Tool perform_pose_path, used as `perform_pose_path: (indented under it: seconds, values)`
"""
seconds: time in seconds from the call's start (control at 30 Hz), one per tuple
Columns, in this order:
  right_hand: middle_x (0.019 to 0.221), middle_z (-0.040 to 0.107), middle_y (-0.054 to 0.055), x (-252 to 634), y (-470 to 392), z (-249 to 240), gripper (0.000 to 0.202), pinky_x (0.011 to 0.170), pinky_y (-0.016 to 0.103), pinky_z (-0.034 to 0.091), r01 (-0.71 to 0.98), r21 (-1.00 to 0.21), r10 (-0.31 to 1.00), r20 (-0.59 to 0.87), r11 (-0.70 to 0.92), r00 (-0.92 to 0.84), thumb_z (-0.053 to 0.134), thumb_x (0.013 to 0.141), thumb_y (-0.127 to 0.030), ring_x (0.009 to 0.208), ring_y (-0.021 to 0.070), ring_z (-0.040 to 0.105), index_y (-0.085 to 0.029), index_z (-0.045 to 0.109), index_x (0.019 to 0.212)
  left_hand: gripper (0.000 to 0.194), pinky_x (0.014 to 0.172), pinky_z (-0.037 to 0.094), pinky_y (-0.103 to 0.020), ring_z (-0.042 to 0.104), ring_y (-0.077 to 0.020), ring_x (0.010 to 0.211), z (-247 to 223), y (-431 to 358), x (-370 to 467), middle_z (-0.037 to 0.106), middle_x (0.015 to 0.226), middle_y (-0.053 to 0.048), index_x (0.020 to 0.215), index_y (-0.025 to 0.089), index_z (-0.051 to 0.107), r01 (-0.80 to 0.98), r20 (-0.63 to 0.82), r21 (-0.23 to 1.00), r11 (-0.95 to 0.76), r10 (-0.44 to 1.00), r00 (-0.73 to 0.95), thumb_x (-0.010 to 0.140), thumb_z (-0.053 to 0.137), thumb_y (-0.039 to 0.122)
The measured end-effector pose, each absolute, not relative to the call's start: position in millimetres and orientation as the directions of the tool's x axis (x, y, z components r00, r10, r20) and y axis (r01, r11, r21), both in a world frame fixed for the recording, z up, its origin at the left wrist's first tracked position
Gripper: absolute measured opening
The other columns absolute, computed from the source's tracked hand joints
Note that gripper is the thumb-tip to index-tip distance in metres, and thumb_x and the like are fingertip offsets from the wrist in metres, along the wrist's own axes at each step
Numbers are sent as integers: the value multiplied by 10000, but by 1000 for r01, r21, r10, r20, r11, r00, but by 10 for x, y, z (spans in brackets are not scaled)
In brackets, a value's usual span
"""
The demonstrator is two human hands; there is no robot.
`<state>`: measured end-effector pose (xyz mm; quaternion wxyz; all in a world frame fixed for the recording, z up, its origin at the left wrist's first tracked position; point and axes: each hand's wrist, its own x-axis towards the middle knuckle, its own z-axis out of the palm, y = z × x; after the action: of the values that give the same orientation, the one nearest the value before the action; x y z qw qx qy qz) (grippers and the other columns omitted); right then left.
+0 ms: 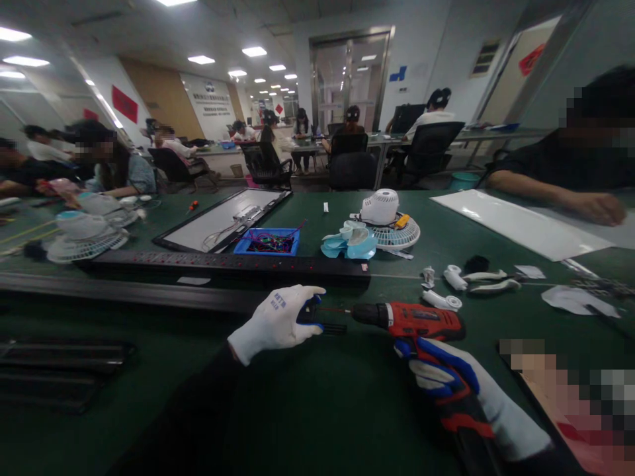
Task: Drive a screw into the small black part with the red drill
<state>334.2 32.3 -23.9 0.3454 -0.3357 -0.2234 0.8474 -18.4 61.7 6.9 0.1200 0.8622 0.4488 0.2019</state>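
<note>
My right hand [446, 380], in a white and blue glove, grips the handle of a red and black cordless drill [411, 320] lying low over the green table. The drill's thin bit points left toward a small dark part [325, 326]. My left hand [280, 322], gloved white, pinches that dark part at the bit's tip. Both hands hover just in front of a long black bar [233, 268] running across the table.
Behind the bar are a blue tray of wires [270, 242], a dismantled white fan [387, 221], a flat panel in a black frame [223, 218] and white plastic pieces [471, 281]. Another fan [84, 238] is at left. Seated people work around the tables.
</note>
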Motion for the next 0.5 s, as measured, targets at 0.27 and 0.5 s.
perform_pose_path:
  seconds: [0.27, 0.5]
  values:
    - [581, 625, -16, 3397, 333, -284, 343, 438, 89, 479, -439, -532, 686, -488, -724, -539, 983, 712, -258, 471, 36, 536, -53, 793, 911, 697, 1035, 529, -447, 680, -283, 1148, 81, 608, -178, 677, 1295, -101, 1487, 246, 482, 727, 245, 374, -575, 818, 521, 874, 768, 413]
    - [605, 673, -9, 3380, 345, -258, 340, 433, 86, 489, -438, -509, 669, -502, -741, -548, 1007, 685, -275, 461, 19, 499, -92, 796, 879, 695, 1041, 530, -446, 675, -275, 1175, 68, 609, -176, 673, 1312, -88, 1489, 247, 476, 713, 271, 372, -594, 805, 528, 875, 762, 405]
